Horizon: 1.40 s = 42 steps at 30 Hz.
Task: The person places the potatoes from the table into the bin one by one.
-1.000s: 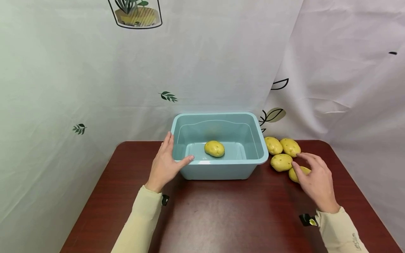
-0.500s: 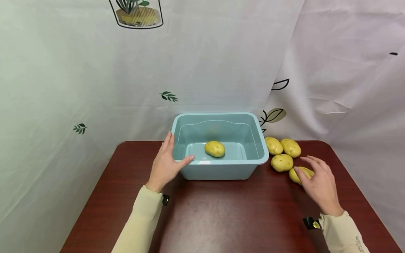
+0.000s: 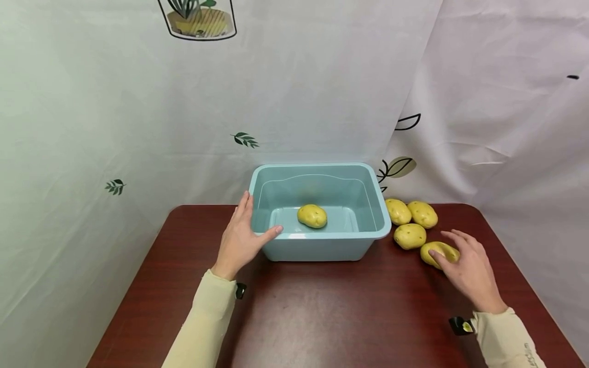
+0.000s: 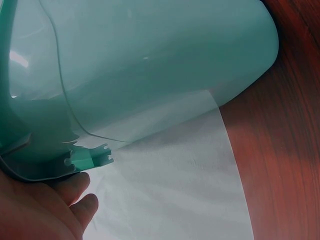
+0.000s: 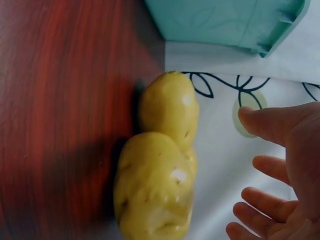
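Note:
My left hand (image 3: 236,245) rests at the left front corner of a light blue plastic bin (image 3: 317,249), fingers straight along its side and thumb over the front rim. One yellow potato (image 3: 312,216) lies inside on the bin floor. Beyond the bin's right side, my right hand (image 3: 471,271) hovers with spread, slightly bent fingers above the nearest loose potato (image 3: 443,248), partly covering it. In the right wrist view, that hand's fingers stand apart from the dented front potato (image 5: 152,187), with another potato (image 5: 172,107) behind it.
Three other potatoes cluster right of the bin: one by its wall (image 3: 398,211), one at the back (image 3: 423,214) and one in front (image 3: 409,236). All stand on a dark red wooden table (image 3: 322,306). A printed white cloth (image 3: 313,102) hangs behind.
My right hand has drifted right and slightly toward me, uncovering more of the nearest potato. The left hand, the bin and the potatoes have stayed in place.

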Motion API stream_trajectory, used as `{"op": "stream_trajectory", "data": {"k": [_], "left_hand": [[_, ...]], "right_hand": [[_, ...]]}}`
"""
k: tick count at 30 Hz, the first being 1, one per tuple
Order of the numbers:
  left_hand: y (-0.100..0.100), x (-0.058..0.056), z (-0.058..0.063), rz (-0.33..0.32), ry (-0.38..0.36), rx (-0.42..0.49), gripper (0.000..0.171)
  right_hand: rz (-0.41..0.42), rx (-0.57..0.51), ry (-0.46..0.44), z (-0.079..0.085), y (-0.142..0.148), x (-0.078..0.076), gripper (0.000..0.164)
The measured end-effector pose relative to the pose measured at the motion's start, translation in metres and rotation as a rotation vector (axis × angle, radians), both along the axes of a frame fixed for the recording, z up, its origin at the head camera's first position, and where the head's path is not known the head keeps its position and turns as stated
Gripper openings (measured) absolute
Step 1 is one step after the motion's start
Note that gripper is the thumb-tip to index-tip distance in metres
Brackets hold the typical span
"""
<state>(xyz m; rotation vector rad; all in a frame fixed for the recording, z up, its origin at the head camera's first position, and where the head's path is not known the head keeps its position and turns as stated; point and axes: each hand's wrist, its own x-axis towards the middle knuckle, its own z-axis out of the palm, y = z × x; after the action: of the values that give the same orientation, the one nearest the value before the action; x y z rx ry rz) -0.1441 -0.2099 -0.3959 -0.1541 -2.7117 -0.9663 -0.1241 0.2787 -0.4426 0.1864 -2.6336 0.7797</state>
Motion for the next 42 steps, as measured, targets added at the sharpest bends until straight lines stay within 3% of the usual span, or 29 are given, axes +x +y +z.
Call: {"op": "stream_trajectory", "data": {"k": [11, 20, 36, 42], "left_hand": [[0.000, 0.000, 0.000, 0.004, -0.018, 0.000, 0.113], [-0.001, 0.000, 0.000, 0.009, -0.011, -0.007, 0.113], [0.000, -0.001, -0.001, 0.009, -0.007, -0.005, 0.113], [0.000, 0.000, 0.000, 0.005, -0.011, 0.002, 0.113]], "right_hand": [[0.027, 0.058, -0.053, -0.008, 0.013, -0.001, 0.062], [0.017, 0.037, -0.115, -0.017, 0.021, 0.000, 0.065], [0.013, 0.028, -0.121, -0.031, 0.031, 0.004, 0.068], [0.005, 0.055, -0.165, -0.034, 0.033, 0.004, 0.072]]}}
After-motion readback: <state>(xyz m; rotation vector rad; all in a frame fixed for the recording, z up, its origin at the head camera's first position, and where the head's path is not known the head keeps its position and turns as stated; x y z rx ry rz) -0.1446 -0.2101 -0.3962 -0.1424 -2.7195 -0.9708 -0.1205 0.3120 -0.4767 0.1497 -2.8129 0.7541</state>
